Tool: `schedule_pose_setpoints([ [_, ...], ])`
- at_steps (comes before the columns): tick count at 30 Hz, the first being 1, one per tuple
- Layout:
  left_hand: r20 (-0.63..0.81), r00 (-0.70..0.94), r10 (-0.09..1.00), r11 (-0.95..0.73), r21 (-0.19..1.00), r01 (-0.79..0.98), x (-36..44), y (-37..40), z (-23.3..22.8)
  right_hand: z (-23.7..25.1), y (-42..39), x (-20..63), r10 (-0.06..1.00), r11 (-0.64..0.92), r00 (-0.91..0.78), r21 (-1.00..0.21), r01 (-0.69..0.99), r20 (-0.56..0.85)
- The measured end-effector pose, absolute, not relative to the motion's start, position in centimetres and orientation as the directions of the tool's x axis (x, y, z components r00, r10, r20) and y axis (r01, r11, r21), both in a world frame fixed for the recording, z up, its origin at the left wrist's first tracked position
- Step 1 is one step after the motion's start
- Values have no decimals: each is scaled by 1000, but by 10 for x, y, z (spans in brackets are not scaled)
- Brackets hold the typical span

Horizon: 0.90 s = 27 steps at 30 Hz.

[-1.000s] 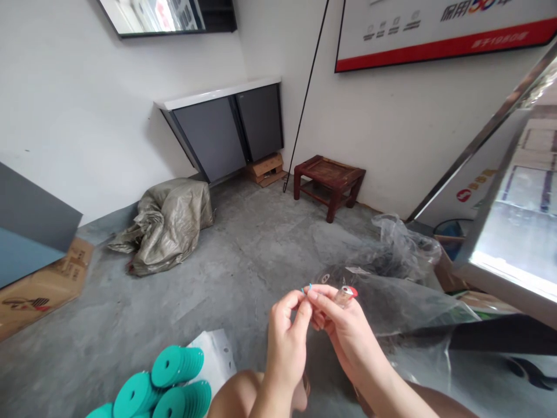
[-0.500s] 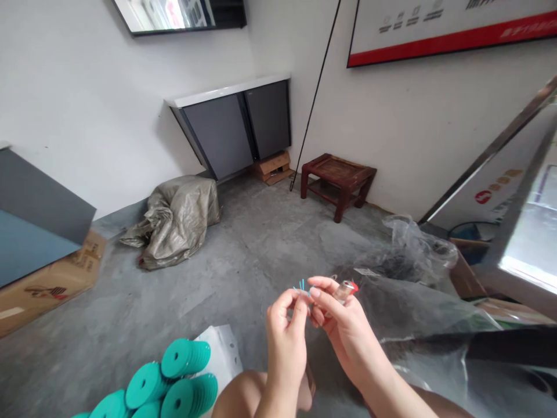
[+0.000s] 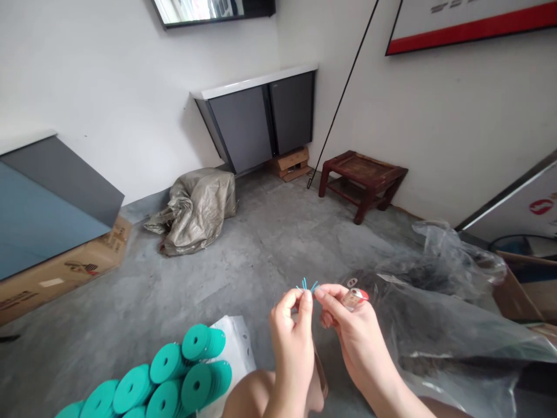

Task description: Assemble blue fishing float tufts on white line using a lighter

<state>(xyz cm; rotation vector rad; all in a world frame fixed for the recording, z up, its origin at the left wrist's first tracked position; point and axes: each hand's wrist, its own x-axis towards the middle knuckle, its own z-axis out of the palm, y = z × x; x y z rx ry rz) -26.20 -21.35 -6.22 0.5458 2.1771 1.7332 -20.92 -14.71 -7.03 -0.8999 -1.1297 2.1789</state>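
The left hand gripped thin blue strands between thumb and forefinger, probably held short so their ends stood clear above the fingertips. The right hand brought its thumb and forefinger together just beside them; whether these gripped a strand was too small to tell. Its curled fingers held what looked like a lighter, seemingly tucked back to free those fingertips. Both forearms converged upward from below the fingers. Stacked green discs lay lower left of the fingers, beside a white sheet.
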Motion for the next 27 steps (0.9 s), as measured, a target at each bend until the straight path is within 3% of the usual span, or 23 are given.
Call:
schedule_pose_setpoints([
  [7,-30,-896,442,151,988,42,-263,-211,-67,-77,-149,-209,751,-415,-606,-902,-122,-264],
  [13,-7,-896,443,150,986,67,-261,-208,-67,-70,-146,-207,751,-433,-604,-890,-144,-267],
  [17,2,-865,501,163,982,97,-259,-207,-65,-66,-139,-206,707,-511,-643,-842,-174,-296],
  [27,11,-754,657,242,944,224,-260,-207,-63,-67,-126,-205,721,-492,-620,-859,-143,-309],
])
